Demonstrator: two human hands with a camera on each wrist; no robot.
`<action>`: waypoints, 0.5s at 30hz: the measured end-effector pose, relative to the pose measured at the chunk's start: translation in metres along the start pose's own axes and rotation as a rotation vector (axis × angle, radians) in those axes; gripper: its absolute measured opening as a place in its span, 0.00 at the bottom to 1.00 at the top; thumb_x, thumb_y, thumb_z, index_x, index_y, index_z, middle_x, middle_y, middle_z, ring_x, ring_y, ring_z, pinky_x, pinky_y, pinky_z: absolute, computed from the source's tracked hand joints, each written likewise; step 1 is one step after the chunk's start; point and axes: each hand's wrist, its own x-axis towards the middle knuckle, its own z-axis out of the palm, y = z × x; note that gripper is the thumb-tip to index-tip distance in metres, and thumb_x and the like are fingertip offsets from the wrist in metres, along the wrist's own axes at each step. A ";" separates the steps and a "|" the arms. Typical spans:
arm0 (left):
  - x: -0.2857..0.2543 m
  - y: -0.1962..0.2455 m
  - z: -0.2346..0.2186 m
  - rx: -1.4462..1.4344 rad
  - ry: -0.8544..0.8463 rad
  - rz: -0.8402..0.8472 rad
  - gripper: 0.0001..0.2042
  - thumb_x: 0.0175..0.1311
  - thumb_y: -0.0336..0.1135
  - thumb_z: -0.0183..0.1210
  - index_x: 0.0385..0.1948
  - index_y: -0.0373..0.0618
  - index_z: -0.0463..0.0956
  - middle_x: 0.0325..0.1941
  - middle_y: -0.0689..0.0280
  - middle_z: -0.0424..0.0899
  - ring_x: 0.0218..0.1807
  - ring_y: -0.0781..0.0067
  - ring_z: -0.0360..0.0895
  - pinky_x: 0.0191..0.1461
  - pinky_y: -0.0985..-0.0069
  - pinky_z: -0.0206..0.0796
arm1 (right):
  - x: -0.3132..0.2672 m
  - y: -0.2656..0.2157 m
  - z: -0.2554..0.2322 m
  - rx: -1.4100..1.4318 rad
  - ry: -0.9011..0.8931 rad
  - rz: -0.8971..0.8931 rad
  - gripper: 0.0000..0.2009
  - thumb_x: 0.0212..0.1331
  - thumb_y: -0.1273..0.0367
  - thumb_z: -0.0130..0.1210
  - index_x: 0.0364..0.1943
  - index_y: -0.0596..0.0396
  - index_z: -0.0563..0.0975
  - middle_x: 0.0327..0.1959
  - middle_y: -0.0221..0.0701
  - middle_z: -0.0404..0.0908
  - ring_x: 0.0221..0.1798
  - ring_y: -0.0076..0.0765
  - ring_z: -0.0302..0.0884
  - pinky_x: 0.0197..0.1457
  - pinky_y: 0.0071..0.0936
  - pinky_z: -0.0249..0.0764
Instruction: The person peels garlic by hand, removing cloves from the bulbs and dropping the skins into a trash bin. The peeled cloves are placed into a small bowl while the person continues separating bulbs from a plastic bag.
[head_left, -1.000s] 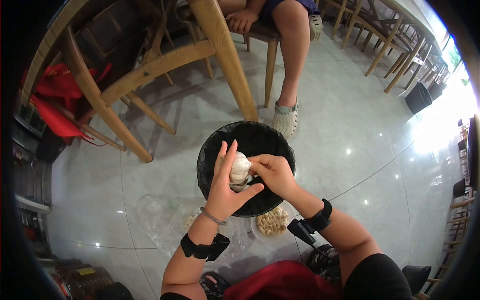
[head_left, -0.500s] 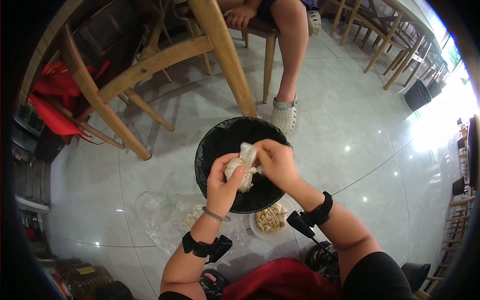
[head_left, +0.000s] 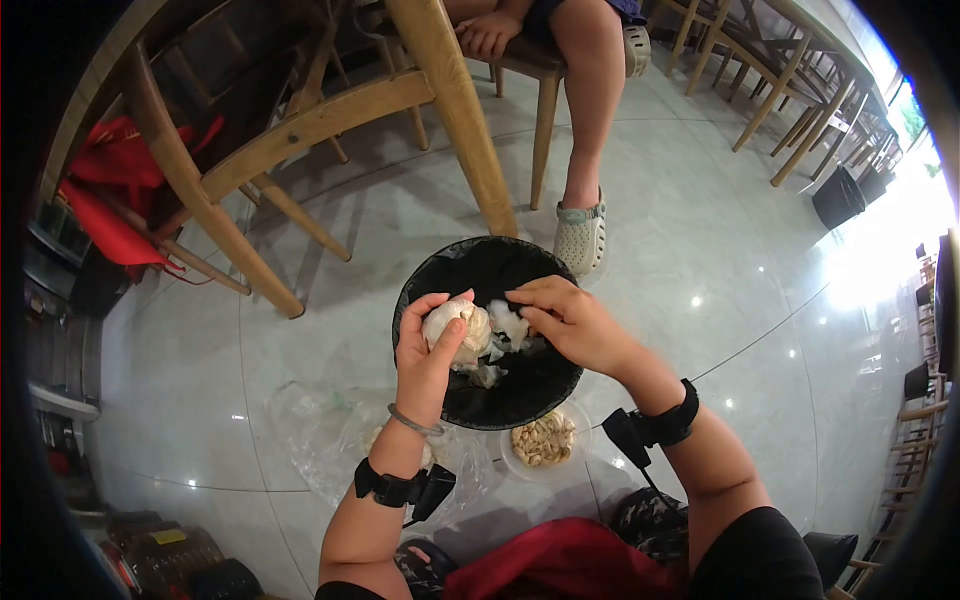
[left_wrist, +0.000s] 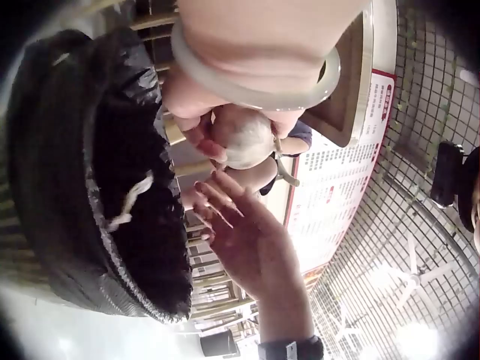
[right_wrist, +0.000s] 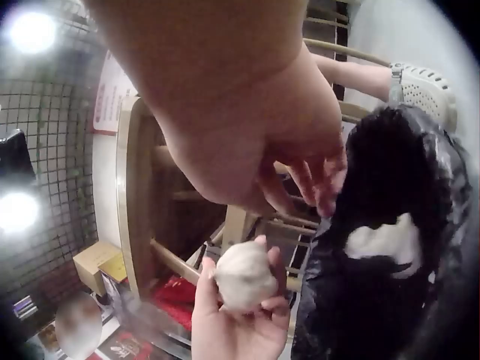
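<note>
My left hand (head_left: 422,368) grips a whole garlic bulb (head_left: 458,333) over the black-lined bin (head_left: 440,285), thumb across its near side. Pale outer skin still covers most of the bulb (right_wrist: 245,276) in the right wrist view. Just right of it, my right hand (head_left: 585,328) hovers over the bin with loosely bent, spread fingers that hold nothing. White papery garlic skins (head_left: 508,323) are below the right fingertips, within the bin's opening. In the left wrist view, a strip of skin (left_wrist: 133,199) shows against the dark liner.
A clear bowl of garlic cloves (head_left: 543,440) stands on the floor at the bin's near side. Left of it lies a clear plastic bag (head_left: 310,430), partly behind my left arm. A wooden chair (head_left: 320,125) and a seated person's clog (head_left: 580,235) are beyond the bin.
My right hand has pulled a piece of skin off the bulb and let it go over the bin. The left hand has turned the bulb and moved slightly left.
</note>
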 end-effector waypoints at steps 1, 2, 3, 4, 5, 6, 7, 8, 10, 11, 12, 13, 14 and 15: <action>0.000 -0.002 0.001 0.042 0.013 0.021 0.12 0.65 0.32 0.51 0.48 0.42 0.67 0.56 0.57 0.73 0.50 0.71 0.75 0.47 0.78 0.71 | 0.001 -0.006 0.003 0.191 -0.039 0.143 0.14 0.58 0.67 0.54 0.47 0.59 0.74 0.38 0.36 0.78 0.40 0.34 0.77 0.42 0.28 0.72; 0.000 -0.003 0.002 0.053 0.008 0.011 0.11 0.65 0.33 0.51 0.47 0.43 0.67 0.56 0.58 0.73 0.50 0.73 0.74 0.49 0.78 0.70 | 0.000 -0.016 0.007 0.382 -0.078 0.287 0.17 0.59 0.65 0.54 0.50 0.59 0.71 0.38 0.35 0.78 0.37 0.31 0.77 0.39 0.26 0.73; -0.001 -0.004 0.005 0.063 0.003 0.001 0.11 0.66 0.33 0.50 0.47 0.43 0.68 0.57 0.58 0.73 0.50 0.74 0.74 0.50 0.79 0.69 | -0.001 -0.023 0.011 0.573 -0.116 0.431 0.20 0.60 0.63 0.54 0.53 0.59 0.69 0.37 0.34 0.77 0.34 0.27 0.78 0.36 0.24 0.73; -0.002 -0.005 0.007 0.073 -0.002 -0.008 0.11 0.66 0.34 0.50 0.46 0.43 0.68 0.57 0.58 0.73 0.50 0.76 0.73 0.51 0.79 0.68 | -0.004 -0.019 0.020 0.578 -0.147 0.351 0.26 0.60 0.59 0.55 0.58 0.58 0.61 0.35 0.33 0.76 0.28 0.21 0.76 0.30 0.19 0.71; -0.003 -0.005 0.008 0.043 0.004 -0.016 0.10 0.67 0.35 0.49 0.45 0.43 0.69 0.57 0.58 0.73 0.49 0.76 0.74 0.51 0.79 0.68 | -0.006 -0.021 0.029 0.597 -0.140 0.345 0.27 0.58 0.59 0.57 0.57 0.57 0.61 0.34 0.33 0.75 0.28 0.22 0.76 0.29 0.20 0.72; -0.004 -0.006 0.010 0.014 0.009 -0.023 0.10 0.67 0.35 0.49 0.44 0.42 0.69 0.56 0.58 0.74 0.47 0.76 0.74 0.50 0.79 0.68 | -0.005 -0.024 0.031 0.582 -0.157 0.387 0.28 0.59 0.63 0.57 0.59 0.56 0.58 0.36 0.32 0.72 0.29 0.21 0.75 0.30 0.18 0.71; -0.005 -0.007 0.010 -0.015 0.015 -0.029 0.10 0.67 0.36 0.48 0.43 0.42 0.70 0.55 0.59 0.75 0.46 0.77 0.74 0.50 0.78 0.69 | -0.004 -0.027 0.031 0.566 -0.174 0.429 0.30 0.59 0.67 0.57 0.62 0.55 0.55 0.39 0.32 0.70 0.31 0.21 0.75 0.30 0.15 0.71; -0.005 -0.007 0.010 -0.011 0.021 -0.027 0.10 0.68 0.37 0.48 0.43 0.42 0.70 0.53 0.59 0.76 0.45 0.77 0.75 0.49 0.79 0.69 | -0.004 -0.026 0.034 0.625 -0.159 0.420 0.31 0.58 0.68 0.58 0.62 0.54 0.54 0.40 0.32 0.70 0.32 0.20 0.75 0.30 0.16 0.71; -0.005 -0.008 0.009 -0.006 0.035 -0.022 0.10 0.68 0.38 0.47 0.42 0.42 0.70 0.48 0.61 0.78 0.42 0.77 0.75 0.47 0.79 0.69 | -0.004 -0.022 0.040 0.741 -0.132 0.403 0.33 0.56 0.70 0.60 0.63 0.52 0.52 0.42 0.32 0.69 0.33 0.20 0.75 0.31 0.16 0.73; -0.006 -0.011 0.007 -0.019 0.048 -0.052 0.10 0.68 0.38 0.47 0.41 0.43 0.70 0.46 0.62 0.78 0.41 0.77 0.75 0.46 0.79 0.69 | -0.004 -0.024 0.042 0.762 -0.140 0.395 0.35 0.55 0.71 0.60 0.63 0.51 0.52 0.43 0.33 0.68 0.33 0.20 0.75 0.31 0.16 0.73; -0.006 -0.015 0.002 -0.032 0.060 -0.083 0.10 0.68 0.39 0.47 0.41 0.43 0.70 0.44 0.63 0.78 0.40 0.77 0.75 0.45 0.79 0.69 | -0.004 -0.026 0.044 0.782 -0.148 0.389 0.36 0.54 0.72 0.61 0.63 0.50 0.51 0.44 0.33 0.68 0.34 0.20 0.75 0.32 0.16 0.74; -0.005 -0.018 -0.001 -0.045 0.071 -0.113 0.10 0.68 0.39 0.47 0.41 0.44 0.70 0.42 0.64 0.78 0.39 0.77 0.75 0.44 0.79 0.69 | -0.004 -0.027 0.045 0.802 -0.154 0.380 0.37 0.53 0.73 0.62 0.64 0.49 0.50 0.45 0.33 0.68 0.35 0.20 0.75 0.32 0.16 0.74; -0.003 -0.021 -0.004 -0.108 0.085 -0.153 0.10 0.68 0.39 0.47 0.41 0.45 0.70 0.41 0.65 0.78 0.38 0.77 0.75 0.44 0.79 0.69 | -0.005 -0.025 0.044 0.786 -0.174 0.353 0.37 0.52 0.75 0.61 0.64 0.47 0.52 0.48 0.34 0.67 0.41 0.21 0.74 0.37 0.17 0.74; -0.001 -0.023 -0.007 -0.169 0.099 -0.193 0.10 0.68 0.40 0.47 0.40 0.45 0.71 0.40 0.65 0.78 0.38 0.77 0.76 0.43 0.79 0.69 | -0.006 -0.025 0.044 0.724 -0.197 0.315 0.36 0.52 0.75 0.61 0.64 0.48 0.53 0.48 0.33 0.67 0.42 0.21 0.73 0.39 0.18 0.74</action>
